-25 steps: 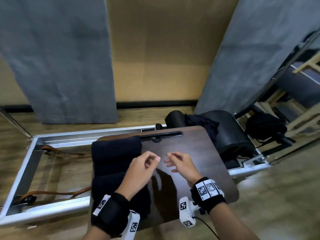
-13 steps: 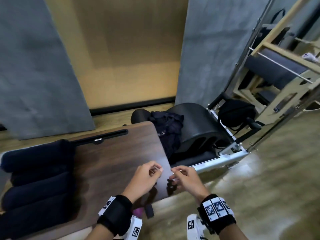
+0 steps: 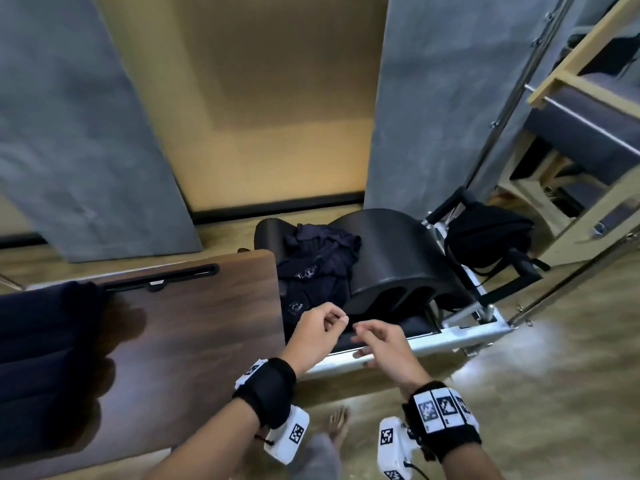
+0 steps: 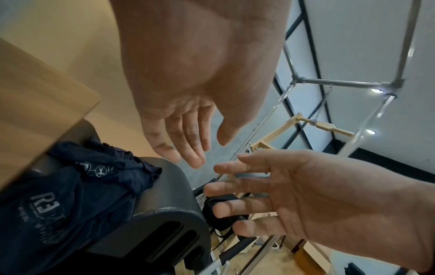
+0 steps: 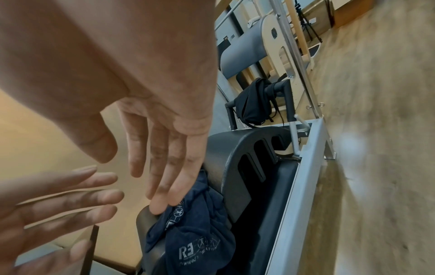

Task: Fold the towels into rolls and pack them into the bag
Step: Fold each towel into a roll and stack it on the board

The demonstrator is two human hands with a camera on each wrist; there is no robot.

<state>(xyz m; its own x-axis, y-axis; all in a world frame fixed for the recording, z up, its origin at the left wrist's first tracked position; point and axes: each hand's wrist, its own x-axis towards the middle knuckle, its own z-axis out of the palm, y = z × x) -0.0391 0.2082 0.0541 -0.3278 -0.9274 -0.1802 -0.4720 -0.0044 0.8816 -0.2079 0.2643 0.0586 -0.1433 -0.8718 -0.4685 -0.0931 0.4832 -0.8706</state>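
Rolled dark navy towels [image 3: 45,358] lie side by side on the left of the dark wooden table [image 3: 194,341]. A crumpled heap of navy towels [image 3: 315,271] with a printed logo lies on the black padded barrel [image 3: 391,258] just right of the table. A black bag [image 3: 485,237] hangs on the frame further right. My left hand [image 3: 341,320] and right hand [image 3: 360,341] hover close together in front of the heap, both empty with relaxed fingers. The wrist views show the heap of towels [image 4: 70,195] [image 5: 195,232] just beyond the fingers, untouched.
A silver metal frame rail [image 3: 398,348] runs under the hands. Wooden exercise equipment [image 3: 588,140] stands at the right, grey panels [image 3: 69,133] against the back wall. A bare foot [image 3: 337,427] rests on the wooden floor below the hands.
The view has swung right. Both hands moved from over the table past its right edge, toward the crumpled towels; they stay empty.
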